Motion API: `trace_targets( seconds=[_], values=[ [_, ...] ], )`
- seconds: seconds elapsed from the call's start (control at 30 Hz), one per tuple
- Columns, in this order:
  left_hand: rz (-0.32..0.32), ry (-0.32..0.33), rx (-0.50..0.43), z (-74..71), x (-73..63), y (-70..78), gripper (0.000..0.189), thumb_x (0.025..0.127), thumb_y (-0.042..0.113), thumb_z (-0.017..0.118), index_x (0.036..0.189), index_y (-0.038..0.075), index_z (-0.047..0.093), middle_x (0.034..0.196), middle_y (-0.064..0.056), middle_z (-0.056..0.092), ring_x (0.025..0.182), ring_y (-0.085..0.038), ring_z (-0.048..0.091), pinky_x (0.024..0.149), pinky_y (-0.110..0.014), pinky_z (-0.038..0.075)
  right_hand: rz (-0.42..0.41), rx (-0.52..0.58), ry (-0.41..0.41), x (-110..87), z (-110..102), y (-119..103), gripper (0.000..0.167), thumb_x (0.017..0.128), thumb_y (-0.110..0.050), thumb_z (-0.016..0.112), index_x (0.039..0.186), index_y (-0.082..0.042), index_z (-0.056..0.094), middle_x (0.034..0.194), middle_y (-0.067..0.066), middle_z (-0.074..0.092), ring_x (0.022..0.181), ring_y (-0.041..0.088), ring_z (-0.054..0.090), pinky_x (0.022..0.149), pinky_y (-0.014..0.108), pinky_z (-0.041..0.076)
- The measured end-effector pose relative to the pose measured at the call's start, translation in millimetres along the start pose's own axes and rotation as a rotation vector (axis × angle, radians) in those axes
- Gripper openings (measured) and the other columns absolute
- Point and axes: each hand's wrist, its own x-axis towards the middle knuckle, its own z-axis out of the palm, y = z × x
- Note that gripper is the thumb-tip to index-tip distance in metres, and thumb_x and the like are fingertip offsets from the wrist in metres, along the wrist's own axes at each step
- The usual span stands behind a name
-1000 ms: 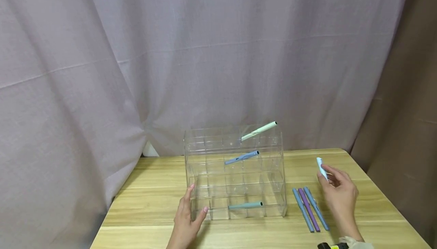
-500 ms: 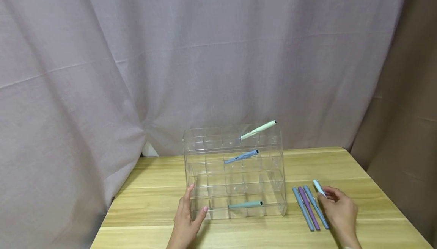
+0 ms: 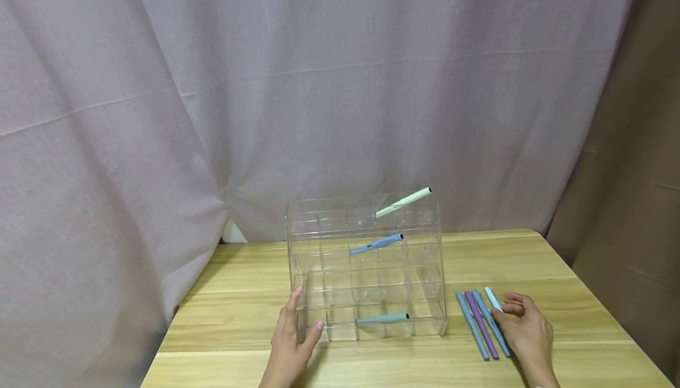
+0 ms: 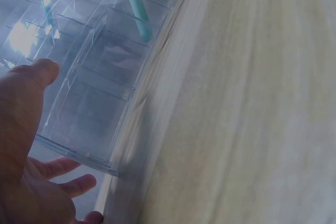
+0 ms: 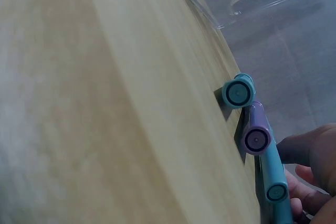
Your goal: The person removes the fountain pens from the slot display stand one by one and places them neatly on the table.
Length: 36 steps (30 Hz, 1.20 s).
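Note:
My left hand (image 3: pixel 291 335) is at the left side of a clear tiered pen rack (image 3: pixel 366 279), thumb across its front and straight fingers along the side. A pale green pen (image 3: pixel 404 202) leans in the top tier, a blue pen (image 3: pixel 376 244) lower, and a teal pen (image 3: pixel 382 319) in the bottom tier. My right hand (image 3: pixel 527 332) is over a light blue pen (image 3: pixel 493 297) lying at the right end of a row, its lower part hidden by the hand. Thumb and index finger stand apart. Beside it lie a blue pen (image 3: pixel 490 322), purple pen (image 3: pixel 480 326) and blue-grey pen (image 3: pixel 471 326).
The wooden table (image 3: pixel 212 323) carries the rack at its middle and the pen row to the right. A grey curtain (image 3: pixel 340 93) hangs behind the table, and a brown curtain (image 3: pixel 632 199) is at the right.
My right hand has come down and towards me, lowering the light blue pen from the air to beside the row; its thumb and index finger have parted. My left hand has stayed at the rack.

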Motion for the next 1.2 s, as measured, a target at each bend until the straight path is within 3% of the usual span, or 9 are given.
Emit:
trace_targets(
  seconds=[0.2, 0.33, 0.4, 0.5, 0.57, 0.67, 0.8, 0.97, 1.2],
  values=[
    [-0.012, -0.007, -0.003, -0.7, -0.1, 1.2, 0.09, 0.099, 0.027, 0.079, 0.169, 0.017, 0.024, 0.159, -0.031, 0.045, 0.141, -0.057, 0.052, 0.104, -0.081, 0.051, 0.006, 0.008, -0.008, -2.1, 0.1, -0.3, 0.056, 0.096, -0.023, 0.077, 0.144, -0.001, 0.057, 0.122, 0.024, 0.077, 0.111, 0.046, 0.067, 0.095, 0.052, 0.042],
    [-0.03, -0.009, -0.008, 0.8, -1.3, 1.5, 0.09, 0.099, 0.03, 0.078, 0.17, 0.027, 0.023, 0.158, -0.03, 0.046, 0.141, -0.057, 0.052, 0.105, -0.08, 0.051, -0.002, 0.007, 0.021, -11.0, -3.5, -7.0, 0.054, 0.098, -0.023, 0.075, 0.145, -0.002, 0.057, 0.127, 0.026, 0.075, 0.108, 0.044, 0.067, 0.09, 0.048, 0.042],
    [-0.037, -0.011, -0.007, 1.1, -2.1, 1.4, 0.09, 0.1, 0.032, 0.078, 0.17, 0.03, 0.022, 0.157, -0.029, 0.047, 0.141, -0.057, 0.053, 0.105, -0.08, 0.051, 0.0, 0.02, 0.053, -23.7, -4.5, -17.4, 0.05, 0.099, -0.022, 0.075, 0.143, -0.005, 0.06, 0.128, 0.022, 0.075, 0.098, 0.034, 0.067, 0.084, 0.04, 0.041],
    [-0.042, -0.012, -0.005, 0.6, -2.5, 1.2, 0.089, 0.099, 0.033, 0.078, 0.17, 0.027, 0.024, 0.157, -0.029, 0.048, 0.14, -0.057, 0.053, 0.104, -0.081, 0.051, -0.007, 0.097, 0.102, -50.0, -3.1, -42.4, 0.036, 0.098, -0.02, 0.076, 0.132, -0.011, 0.07, 0.112, 0.005, 0.079, 0.079, 0.013, 0.056, 0.071, 0.029, 0.037],
    [-0.036, -0.011, -0.001, 0.2, -1.9, 0.9, 0.089, 0.1, 0.033, 0.078, 0.17, 0.024, 0.025, 0.156, -0.03, 0.049, 0.139, -0.057, 0.054, 0.102, -0.081, 0.052, -0.015, 0.176, 0.1, -67.0, 0.2, -60.0, 0.027, 0.098, -0.02, 0.077, 0.124, -0.015, 0.075, 0.098, -0.009, 0.075, 0.073, 0.005, 0.05, 0.065, 0.023, 0.038],
    [-0.025, -0.009, 0.003, 0.0, -0.6, 0.2, 0.089, 0.1, 0.032, 0.078, 0.17, 0.022, 0.025, 0.155, -0.03, 0.049, 0.138, -0.057, 0.055, 0.101, -0.082, 0.052, -0.07, 0.283, 0.057, -88.9, 6.4, -84.1, 0.019, 0.099, -0.017, 0.077, 0.118, -0.015, 0.078, 0.087, -0.017, 0.07, 0.072, 0.0, 0.051, 0.061, 0.017, 0.042],
    [-0.022, -0.004, 0.003, -1.2, 0.1, -0.2, 0.089, 0.099, 0.03, 0.078, 0.17, 0.021, 0.025, 0.154, -0.03, 0.05, 0.138, -0.057, 0.055, 0.101, -0.082, 0.052, -0.151, 0.342, -0.031, -115.3, 18.0, -110.0, 0.018, 0.101, -0.014, 0.076, 0.119, -0.014, 0.076, 0.092, -0.008, 0.073, 0.075, 0.001, 0.056, 0.062, 0.015, 0.047],
    [-0.022, -0.002, -0.005, -1.8, -0.1, 0.8, 0.09, 0.099, 0.029, 0.079, 0.17, 0.024, 0.024, 0.153, -0.031, 0.05, 0.138, -0.058, 0.055, 0.102, -0.081, 0.052, -0.163, 0.38, -0.094, -140.9, 34.3, -131.8, 0.018, 0.1, -0.014, 0.076, 0.118, -0.016, 0.075, 0.095, -0.004, 0.074, 0.08, 0.001, 0.06, 0.067, 0.015, 0.051],
    [-0.011, 0.001, -0.001, -1.3, 0.1, 1.9, 0.09, 0.099, 0.028, 0.078, 0.17, 0.023, 0.024, 0.152, -0.032, 0.051, 0.137, -0.058, 0.055, 0.101, -0.081, 0.053, -0.15, 0.41, -0.13, -150.3, 56.0, -146.4, 0.025, 0.095, -0.021, 0.084, 0.117, -0.016, 0.073, 0.103, 0.001, 0.078, 0.08, 0.0, 0.061, 0.066, 0.017, 0.051]
  ],
)
